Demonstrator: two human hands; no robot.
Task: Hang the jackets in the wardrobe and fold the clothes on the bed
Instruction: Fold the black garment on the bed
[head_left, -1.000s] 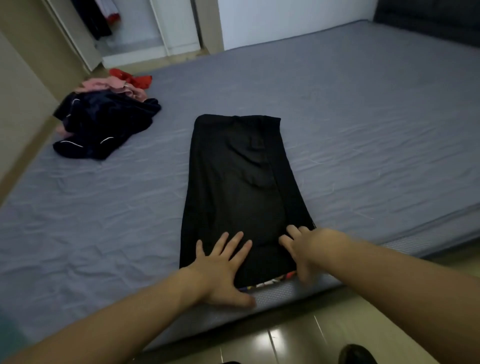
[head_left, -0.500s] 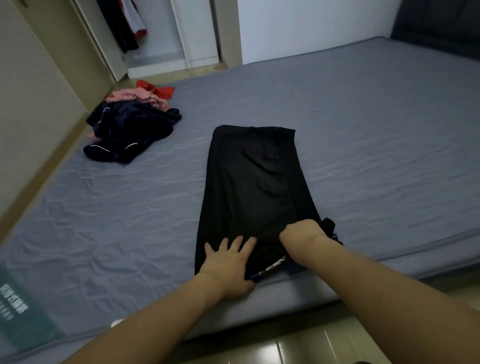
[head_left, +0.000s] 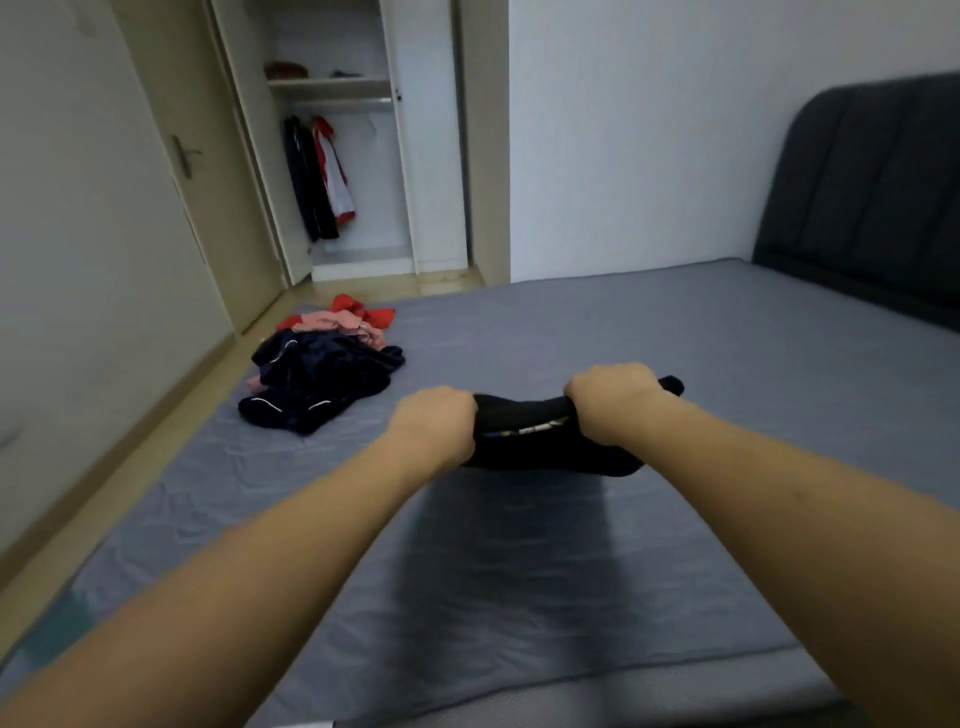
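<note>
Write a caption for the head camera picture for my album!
Both hands, left hand and right hand, grip a black garment over the bed.

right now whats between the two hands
In the head view, only the black garment spans between the left hand and the right hand; both grip its bunched edge, with a thin patterned strip showing beneath it.

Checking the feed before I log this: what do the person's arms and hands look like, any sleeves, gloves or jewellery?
Both forearms are bare up to the frame edge, with no sleeve in view. The left hand and right hand wear no gloves, and no watch or bracelet shows at either wrist. Rings cannot be judged.
</note>
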